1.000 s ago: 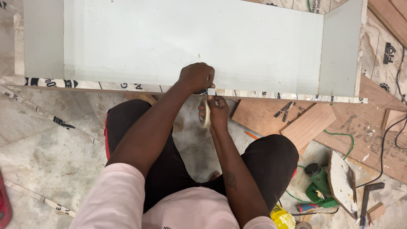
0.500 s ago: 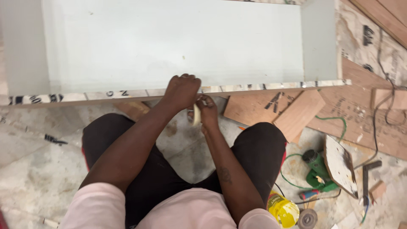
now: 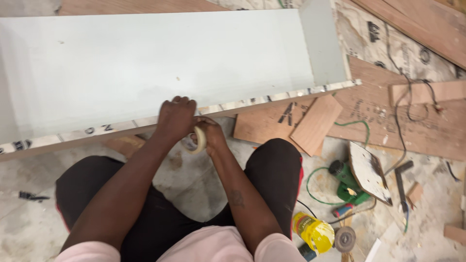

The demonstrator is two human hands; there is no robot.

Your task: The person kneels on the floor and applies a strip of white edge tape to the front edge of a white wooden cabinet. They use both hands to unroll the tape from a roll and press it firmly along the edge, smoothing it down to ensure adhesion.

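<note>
A long pale grey-green panel (image 3: 145,63) lies on the floor in front of me, its near edge (image 3: 272,99) covered with a shiny patterned strip. My left hand (image 3: 175,118) presses down on that edge, fingers curled over it. Just beside it, my right hand (image 3: 209,134) holds a roll of cream tape (image 3: 200,139) below the edge. My knees in black trousers sit on either side.
Plywood offcuts (image 3: 310,123) lie right of my hands. A green power tool (image 3: 347,184) with cable, a yellow container (image 3: 313,232), a small disc (image 3: 345,238) and a patterned board piece (image 3: 369,172) sit by my right knee. More boards and cables are at the far right.
The view has shifted so the panel and hands sit further left and lower. Both hands stay at the panel's near edge, the right still with the tape roll.
</note>
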